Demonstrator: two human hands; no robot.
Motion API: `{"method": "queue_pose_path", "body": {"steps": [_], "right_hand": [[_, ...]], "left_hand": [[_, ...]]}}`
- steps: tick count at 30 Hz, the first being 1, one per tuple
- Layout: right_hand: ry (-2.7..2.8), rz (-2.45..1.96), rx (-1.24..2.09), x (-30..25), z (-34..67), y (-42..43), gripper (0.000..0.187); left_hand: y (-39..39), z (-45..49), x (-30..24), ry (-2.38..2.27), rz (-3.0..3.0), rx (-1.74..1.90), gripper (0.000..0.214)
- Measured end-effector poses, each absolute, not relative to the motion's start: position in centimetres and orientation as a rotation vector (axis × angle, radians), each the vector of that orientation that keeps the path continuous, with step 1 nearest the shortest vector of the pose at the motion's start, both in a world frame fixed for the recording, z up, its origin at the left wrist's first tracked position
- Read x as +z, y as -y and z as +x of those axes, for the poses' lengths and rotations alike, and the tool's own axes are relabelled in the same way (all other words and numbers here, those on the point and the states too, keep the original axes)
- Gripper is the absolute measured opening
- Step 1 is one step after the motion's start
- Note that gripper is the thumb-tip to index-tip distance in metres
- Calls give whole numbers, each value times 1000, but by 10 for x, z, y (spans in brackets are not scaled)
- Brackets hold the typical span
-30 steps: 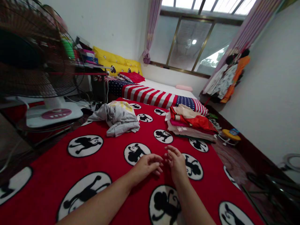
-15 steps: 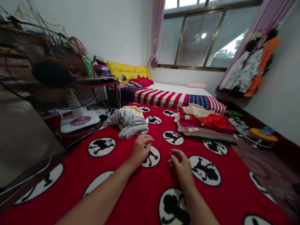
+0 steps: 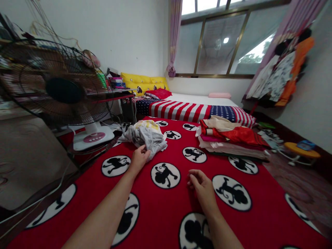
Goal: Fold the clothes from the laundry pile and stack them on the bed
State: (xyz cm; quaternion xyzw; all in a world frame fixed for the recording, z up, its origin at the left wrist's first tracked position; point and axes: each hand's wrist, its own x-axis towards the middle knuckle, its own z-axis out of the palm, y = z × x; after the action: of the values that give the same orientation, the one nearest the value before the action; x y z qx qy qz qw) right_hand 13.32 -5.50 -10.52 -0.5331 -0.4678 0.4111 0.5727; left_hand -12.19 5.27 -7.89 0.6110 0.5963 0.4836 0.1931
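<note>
My left hand (image 3: 140,158) reaches forward and its fingers close on the near edge of a crumpled grey and white garment (image 3: 146,135) lying on the red blanket with black monkey prints (image 3: 160,204). My right hand (image 3: 203,188) rests on the blanket nearer to me, fingers loosely curled and holding nothing. A stack of folded clothes (image 3: 230,139), red and beige on top, sits to the right of the crumpled garment.
A standing fan (image 3: 64,91) on a white base stands at the left by the bed edge, with cables on the floor. Beyond lies a second bed with a stars-and-stripes cover (image 3: 192,110). Clothes hang (image 3: 282,76) at the right wall; a small yellow stool (image 3: 298,152) is on the floor.
My left hand has moved forward and left from beside my right hand to the crumpled garment and taken hold of its edge. My right hand stayed about where it was.
</note>
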Motion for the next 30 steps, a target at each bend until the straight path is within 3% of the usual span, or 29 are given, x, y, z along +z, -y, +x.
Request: {"method": "queue_pose_path", "body": {"steps": [3,7,9,11,16,19,22,26,28,30], "right_hand": [[1041,-1181,988,-100,133,55,42],[1110,-1084,1047,-95,138,57,51],[1131,-1147,1015,-91,146,59,43],[1052,-1238,925,-88,157,60,38],[589,-1189,561,-89,195,55,43],[395,-1167,301,-96,219,49,41],[391,-1254,89,-96,231,50,41],[837,-1370,-171,-79,215,64,30],[1223,-1342,-107,-74,199,69,21],[1610,-1324,7,-75,184,69,23]], "left_hand": [[-15,-81,-68,-1290,1893,1318,26],[48,-26,-66,-726,2463,801,8],[68,-14,-65,-588,2647,616,13],[76,-12,-62,-561,2684,663,21],[51,-39,-59,-1006,2629,1048,30],[23,-65,-68,-1480,2626,879,70],[1,-89,-76,-1854,2510,756,69],[-11,-109,-71,-2050,2420,887,55],[-11,-113,-66,-2042,2373,980,56],[-10,-114,-62,-1975,2306,1107,57]]}}
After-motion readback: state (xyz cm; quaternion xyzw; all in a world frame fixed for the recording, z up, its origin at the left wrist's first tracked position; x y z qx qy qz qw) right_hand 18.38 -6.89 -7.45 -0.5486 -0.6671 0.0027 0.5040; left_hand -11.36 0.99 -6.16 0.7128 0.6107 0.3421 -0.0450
